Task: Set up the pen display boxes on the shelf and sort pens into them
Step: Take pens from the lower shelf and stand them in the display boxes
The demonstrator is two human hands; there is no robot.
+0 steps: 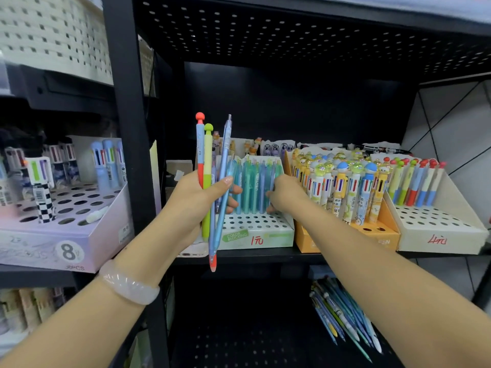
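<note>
My left hand (198, 201) grips a small bunch of pens (210, 166) upright in front of the shelf: one with a red mushroom cap, one with a green cap, and a pale blue one. My right hand (285, 193) reaches into the white display box (261, 231) marked "1元", its fingers pinching the teal and blue pens (252, 179) standing in the box. An orange box (386, 239) of multicolour pens with cartoon tops stands to the right, and a cream box (438, 232) marked "4元" holds mushroom-cap pens.
A lilac box (79, 235) marked "8" with fat multicolour pens sits on the left shelf behind a black upright post (132, 144). Loose pens (345, 317) lie on the lower shelf at right. A perforated black shelf (292, 30) hangs overhead.
</note>
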